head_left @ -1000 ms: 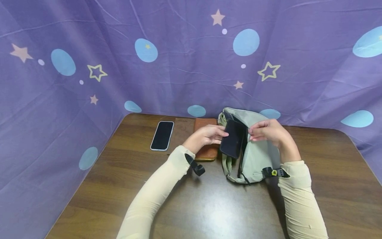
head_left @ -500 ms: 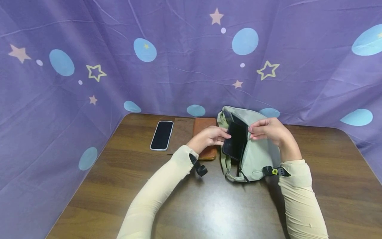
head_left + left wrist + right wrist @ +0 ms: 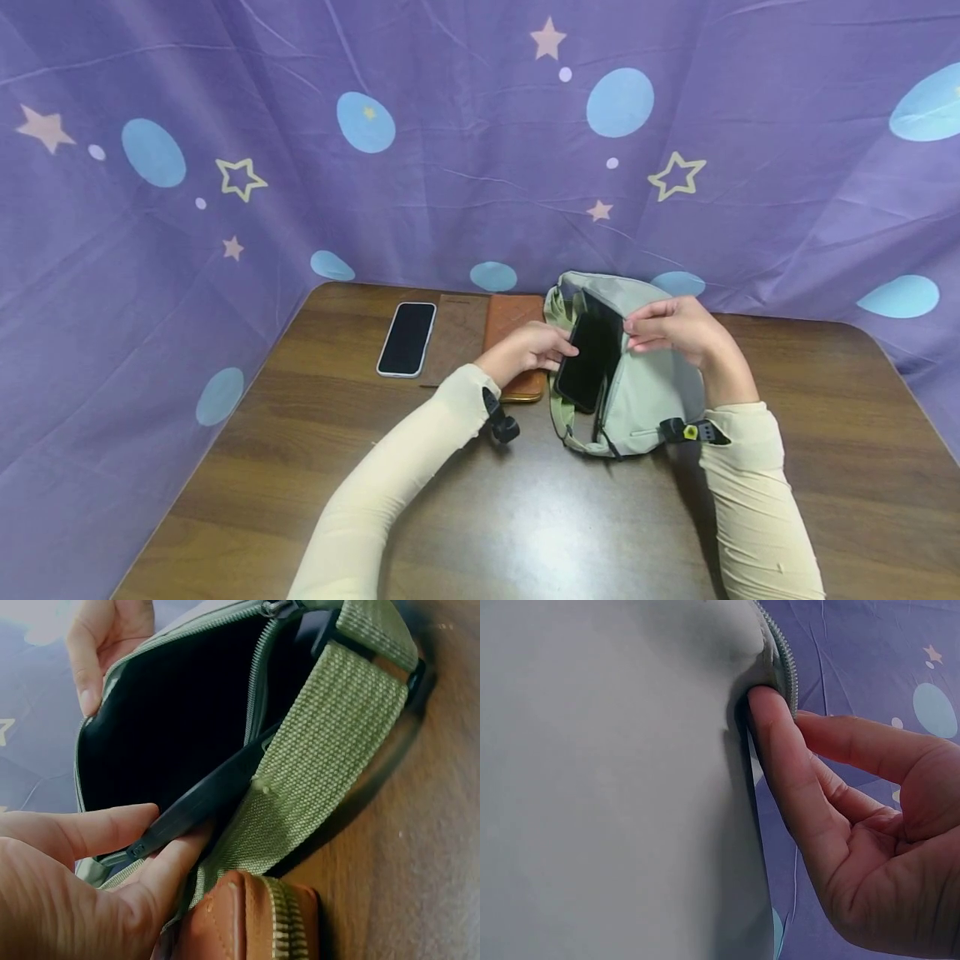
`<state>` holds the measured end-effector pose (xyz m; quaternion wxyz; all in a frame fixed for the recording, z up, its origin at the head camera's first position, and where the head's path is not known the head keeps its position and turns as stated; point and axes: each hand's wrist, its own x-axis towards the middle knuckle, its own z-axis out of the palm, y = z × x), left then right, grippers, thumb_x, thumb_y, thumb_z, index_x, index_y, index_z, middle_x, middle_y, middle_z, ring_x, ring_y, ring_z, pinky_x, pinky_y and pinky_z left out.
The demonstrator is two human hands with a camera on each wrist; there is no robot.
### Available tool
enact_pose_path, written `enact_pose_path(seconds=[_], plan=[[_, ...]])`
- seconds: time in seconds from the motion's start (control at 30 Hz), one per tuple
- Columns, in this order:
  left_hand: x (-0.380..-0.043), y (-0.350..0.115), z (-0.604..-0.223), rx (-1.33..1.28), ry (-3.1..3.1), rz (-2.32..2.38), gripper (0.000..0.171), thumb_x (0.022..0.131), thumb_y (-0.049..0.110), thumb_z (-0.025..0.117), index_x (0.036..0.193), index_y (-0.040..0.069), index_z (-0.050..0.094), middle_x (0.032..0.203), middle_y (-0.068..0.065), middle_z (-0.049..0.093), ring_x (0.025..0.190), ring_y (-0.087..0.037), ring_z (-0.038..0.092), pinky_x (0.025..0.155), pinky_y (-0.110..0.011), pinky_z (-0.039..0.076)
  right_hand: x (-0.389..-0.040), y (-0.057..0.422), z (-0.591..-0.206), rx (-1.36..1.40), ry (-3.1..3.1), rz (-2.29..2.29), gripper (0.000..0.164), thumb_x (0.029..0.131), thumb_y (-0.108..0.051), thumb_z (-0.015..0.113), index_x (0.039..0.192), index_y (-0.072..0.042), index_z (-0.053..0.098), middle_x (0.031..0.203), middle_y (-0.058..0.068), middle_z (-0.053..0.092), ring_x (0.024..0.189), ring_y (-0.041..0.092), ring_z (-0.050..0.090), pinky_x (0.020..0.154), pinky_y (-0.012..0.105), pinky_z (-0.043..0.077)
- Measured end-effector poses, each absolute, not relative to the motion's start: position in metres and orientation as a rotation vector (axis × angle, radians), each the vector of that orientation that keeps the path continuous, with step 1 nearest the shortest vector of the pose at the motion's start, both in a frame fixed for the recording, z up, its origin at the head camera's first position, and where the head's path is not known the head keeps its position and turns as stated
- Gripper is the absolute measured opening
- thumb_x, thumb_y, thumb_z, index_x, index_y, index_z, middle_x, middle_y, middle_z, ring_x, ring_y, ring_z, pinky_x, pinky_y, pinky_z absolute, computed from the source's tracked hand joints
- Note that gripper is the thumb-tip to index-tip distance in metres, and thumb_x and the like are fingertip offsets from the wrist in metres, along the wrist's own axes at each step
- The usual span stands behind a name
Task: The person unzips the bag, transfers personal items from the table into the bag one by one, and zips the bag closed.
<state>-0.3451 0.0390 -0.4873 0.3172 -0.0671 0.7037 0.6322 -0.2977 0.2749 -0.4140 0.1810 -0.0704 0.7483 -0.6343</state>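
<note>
On the table [image 3: 262,475], the wallet [image 3: 514,312] lies between phone [image 3: 406,340] and bag [image 3: 660,396].

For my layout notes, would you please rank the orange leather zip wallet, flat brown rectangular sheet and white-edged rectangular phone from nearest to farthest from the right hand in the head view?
From the right hand:
1. Wallet: left of the pale green fabric bag.
2. Sheet: left of the wallet.
3. White-edged phone: leftmost.
</note>
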Motion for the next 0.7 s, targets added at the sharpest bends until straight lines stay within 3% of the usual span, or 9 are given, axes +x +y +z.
enact_pose_path(seconds=[0.07,0.17,0.33,0.47,0.5,0.6,0.7], plan=[[-0.359,0.038,-0.507,-0.156,1.857,1.663,0.064,0.075,-0.003,0.086,0.134,0.002,0.06,0.113,-0.014,0.075,0.1,-0.023,0.074,0.087,-0.038,0.061,-0.298,0.275,-0.414,-0.195,2.108,-1.795,0.014,0.096,0.003,0.063,0.106,0.011,0.069,0.078,-0.002,0.075,0.072,0.01,0.073,0.072,0.025,0.064],[-0.369,0.04,-0.519,-0.133,1.901,1.611,0.053,0.079,-0.003,0.082,0.128,-0.001,0.062,0.114,-0.016,0.075,0.097,-0.022,0.073,0.083,-0.036,0.063,-0.298,0.274,-0.414,-0.197,2.101,-1.801,0.013,0.096,0.004,0.063,0.105,0.01,0.07,0.079,-0.002,0.075,0.072,0.01,0.073,0.073,0.025,0.064],[-0.333,0.039,-0.462,-0.142,2.042,1.46,0.041,0.091,-0.003,0.069,0.131,-0.003,0.06,0.106,-0.012,0.072,0.079,-0.018,0.066,0.079,-0.031,0.063,-0.298,0.274,-0.414,-0.2,2.1,-1.793,0.013,0.096,0.003,0.063,0.105,0.01,0.07,0.079,-0.002,0.075,0.072,0.01,0.073,0.072,0.025,0.064],[-0.328,0.035,-0.447,-0.118,1.999,1.432,0.037,0.094,-0.003,0.066,0.131,-0.005,0.059,0.1,-0.009,0.068,0.071,-0.015,0.059,0.09,-0.036,0.062,-0.298,0.275,-0.414,-0.198,2.097,-1.779,0.01,0.096,0.003,0.064,0.102,0.006,0.071,0.079,-0.002,0.075,0.072,0.01,0.073,0.072,0.025,0.064],[-0.329,0.035,-0.448,-0.119,1.989,1.434,0.032,0.095,-0.003,0.065,0.127,-0.005,0.06,0.103,-0.011,0.069,0.072,-0.016,0.059,0.093,-0.037,0.061,-0.298,0.275,-0.414,-0.198,2.096,-1.773,0.01,0.097,0.003,0.063,0.102,0.005,0.072,0.079,-0.002,0.075,0.073,0.01,0.073,0.072,0.025,0.064],[-0.334,0.035,-0.453,-0.117,1.94,1.459,0.015,0.095,-0.004,0.065,0.11,-0.002,0.062,0.117,-0.018,0.071,0.072,-0.017,0.061,0.084,-0.034,0.063,-0.298,0.275,-0.415,-0.205,2.093,-1.753,0.011,0.097,0.003,0.063,0.102,0.005,0.072,0.079,-0.003,0.076,0.073,0.01,0.073,0.072,0.025,0.064],[-0.336,0.034,-0.456,-0.138,1.876,1.501,0.011,0.095,-0.005,0.065,0.105,-0.001,0.063,0.133,-0.024,0.066,0.087,-0.025,0.07,0.084,-0.033,0.064,-0.298,0.275,-0.416,-0.206,2.096,-1.729,0.012,0.097,0.003,0.062,0.104,0.007,0.071,0.079,-0.003,0.076,0.074,0.01,0.074,0.072,0.024,0.064]])
